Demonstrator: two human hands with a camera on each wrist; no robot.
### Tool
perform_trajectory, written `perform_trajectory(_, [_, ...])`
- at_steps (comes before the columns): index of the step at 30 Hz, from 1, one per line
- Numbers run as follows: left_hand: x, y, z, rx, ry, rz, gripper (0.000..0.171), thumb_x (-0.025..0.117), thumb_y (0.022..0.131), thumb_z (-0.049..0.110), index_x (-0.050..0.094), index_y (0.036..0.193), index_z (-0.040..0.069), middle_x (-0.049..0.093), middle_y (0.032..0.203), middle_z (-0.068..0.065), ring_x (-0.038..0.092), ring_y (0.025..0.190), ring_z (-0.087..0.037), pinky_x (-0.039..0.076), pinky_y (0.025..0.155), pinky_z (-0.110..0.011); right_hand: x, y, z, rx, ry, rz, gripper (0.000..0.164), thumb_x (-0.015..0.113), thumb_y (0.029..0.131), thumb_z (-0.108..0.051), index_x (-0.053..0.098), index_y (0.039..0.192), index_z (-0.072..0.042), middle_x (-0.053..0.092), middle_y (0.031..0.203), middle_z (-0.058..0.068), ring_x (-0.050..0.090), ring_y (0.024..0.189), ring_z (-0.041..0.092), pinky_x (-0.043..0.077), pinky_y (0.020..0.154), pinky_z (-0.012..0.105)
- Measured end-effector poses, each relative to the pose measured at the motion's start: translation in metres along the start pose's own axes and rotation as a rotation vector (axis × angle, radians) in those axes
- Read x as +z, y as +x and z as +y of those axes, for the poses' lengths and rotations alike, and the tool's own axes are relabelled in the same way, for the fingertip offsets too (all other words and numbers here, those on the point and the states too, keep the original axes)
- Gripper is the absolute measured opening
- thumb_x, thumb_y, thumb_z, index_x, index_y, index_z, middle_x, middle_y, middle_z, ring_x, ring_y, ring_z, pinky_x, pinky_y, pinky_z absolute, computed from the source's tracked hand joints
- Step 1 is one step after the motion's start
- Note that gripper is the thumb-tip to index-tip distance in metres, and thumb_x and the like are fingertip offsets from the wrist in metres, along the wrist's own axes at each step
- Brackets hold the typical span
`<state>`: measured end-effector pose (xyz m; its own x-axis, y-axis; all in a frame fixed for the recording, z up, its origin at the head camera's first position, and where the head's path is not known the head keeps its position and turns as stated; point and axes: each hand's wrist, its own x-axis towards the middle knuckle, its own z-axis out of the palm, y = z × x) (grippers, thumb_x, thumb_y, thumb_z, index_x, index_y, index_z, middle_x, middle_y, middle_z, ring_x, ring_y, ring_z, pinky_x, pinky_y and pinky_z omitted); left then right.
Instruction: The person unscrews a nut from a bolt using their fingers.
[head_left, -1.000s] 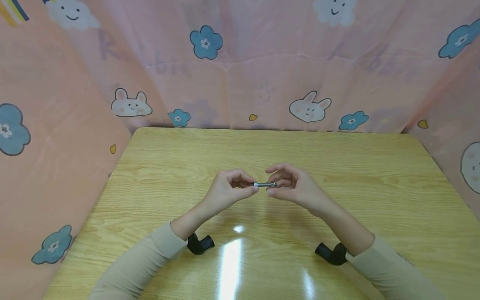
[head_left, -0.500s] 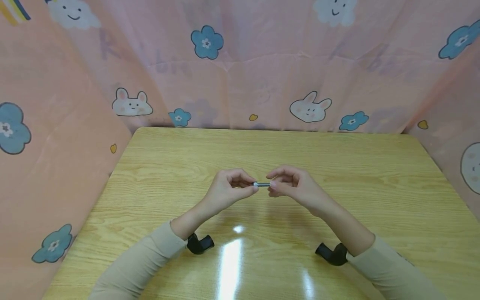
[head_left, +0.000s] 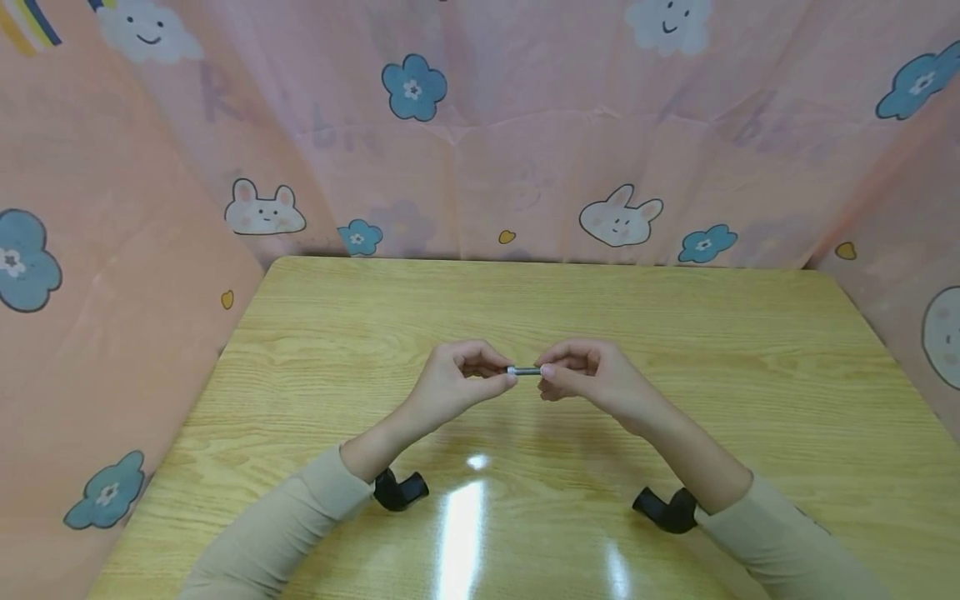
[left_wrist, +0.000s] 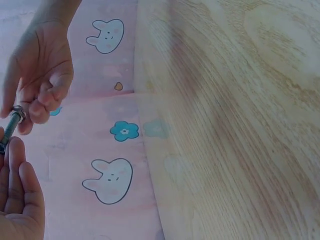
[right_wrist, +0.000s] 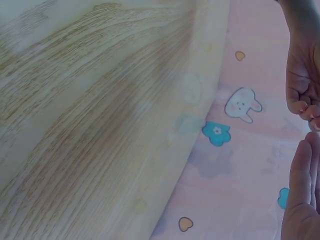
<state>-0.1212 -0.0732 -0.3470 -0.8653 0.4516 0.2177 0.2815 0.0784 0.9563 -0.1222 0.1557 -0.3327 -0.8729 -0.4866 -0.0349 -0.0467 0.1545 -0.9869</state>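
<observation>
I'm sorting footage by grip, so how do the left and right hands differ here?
The left hand pinches one end of the bolt; the right hand pinches the other, where the nut-like ring sits.
In the head view, the left hand leaves the bolt's bright end showing, while the right hand covers its end.
Both are bare and raised above the table.

Slim silvery threaded bolt (head_left: 528, 371), sideways in mid-air; metal nut (left_wrist: 19, 113) around its right end
</observation>
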Motion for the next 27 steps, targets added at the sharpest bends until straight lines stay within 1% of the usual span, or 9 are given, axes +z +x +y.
perform_trajectory(3, [0.0001,0.0003,-0.0010,-0.001,0.007,0.000,0.012,0.069,0.084,0.012,0.069,0.093,0.004,0.067,0.090,-0.005,0.064,0.078,-0.018,0.053,0.070,-0.033,-0.0008,-0.0007,0.0008,-0.008,-0.014,-0.003,0.023,0.064,0.088,-0.006,0.058,0.105,0.007,0.062,0.095,0.020,0.064,0.082,0.020,0.054,0.075,0.034])
perform_trajectory(6, [0.0002,0.0007,-0.0024,-0.003,0.009,0.000,0.012,0.069,0.084,0.011,0.069,0.093,0.003,0.067,0.090,-0.006,0.064,0.078,-0.018,0.053,0.070,-0.033,-0.0008,-0.0012,0.0009,-0.023,-0.022,0.001,0.028,0.068,0.084,-0.004,0.058,0.108,0.006,0.059,0.100,0.016,0.062,0.085,0.020,0.054,0.075,0.032])
perform_trajectory(8, [0.0002,0.0008,-0.0021,-0.007,0.010,0.002,0.012,0.070,0.084,0.012,0.069,0.093,0.004,0.067,0.090,-0.006,0.064,0.078,-0.018,0.053,0.070,-0.033,-0.0008,-0.0011,0.0003,-0.026,-0.008,0.000,0.031,0.067,0.085,-0.006,0.057,0.112,0.006,0.059,0.102,0.015,0.063,0.087,0.021,0.054,0.077,0.034])
perform_trajectory(9, [0.0002,0.0009,-0.0017,-0.008,0.009,0.002,0.012,0.069,0.084,0.012,0.069,0.093,0.004,0.067,0.090,-0.005,0.064,0.078,-0.018,0.053,0.070,-0.033,-0.0008,-0.0009,-0.0001,-0.021,0.003,-0.002,0.032,0.066,0.087,-0.007,0.056,0.113,0.007,0.060,0.103,0.018,0.063,0.087,0.021,0.054,0.077,0.035])
perform_trajectory(13, [0.0002,0.0010,0.0008,-0.016,0.011,0.002,0.012,0.070,0.084,0.012,0.069,0.093,0.004,0.067,0.091,-0.005,0.064,0.079,-0.018,0.053,0.071,-0.034,-0.0011,-0.0001,-0.0010,0.010,0.017,0.002,0.028,0.060,0.091,-0.011,0.057,0.112,0.008,0.064,0.095,0.017,0.066,0.083,0.021,0.053,0.078,0.037])
perform_trajectory(17, [-0.0003,0.0009,0.0007,-0.021,0.004,-0.003,0.012,0.069,0.084,0.011,0.068,0.093,0.004,0.067,0.091,-0.006,0.064,0.079,-0.018,0.053,0.071,-0.033,-0.0007,-0.0008,-0.0002,0.007,0.001,0.017,0.024,0.065,0.087,-0.006,0.059,0.105,0.008,0.062,0.096,0.018,0.065,0.083,0.019,0.054,0.077,0.033])
perform_trajectory(20, [-0.0003,0.0009,0.0006,-0.030,-0.001,-0.002,0.012,0.069,0.084,0.010,0.068,0.094,0.003,0.067,0.092,-0.007,0.064,0.080,-0.018,0.053,0.071,-0.033,-0.0002,-0.0007,0.0002,-0.008,-0.001,0.022,0.030,0.069,0.083,-0.004,0.058,0.109,0.007,0.059,0.103,0.020,0.063,0.087,0.019,0.053,0.077,0.033])
perform_trajectory(24, [-0.0001,0.0014,0.0020,-0.057,0.004,0.009,0.012,0.069,0.084,0.007,0.068,0.094,0.002,0.067,0.092,-0.007,0.064,0.079,-0.017,0.053,0.071,-0.032,0.0004,0.0014,-0.0009,0.003,0.011,0.014,0.032,0.065,0.087,-0.009,0.056,0.114,0.006,0.061,0.100,0.015,0.064,0.087,0.021,0.054,0.077,0.036])
perform_trajectory(27, [0.0000,0.0018,0.0048,-0.074,0.012,0.015,0.010,0.068,0.084,0.005,0.068,0.093,0.001,0.067,0.091,-0.007,0.064,0.079,-0.016,0.053,0.071,-0.031,0.0006,0.0024,-0.0018,0.018,0.016,0.014,0.027,0.060,0.092,-0.012,0.057,0.111,0.008,0.064,0.094,0.014,0.066,0.082,0.021,0.054,0.077,0.037])
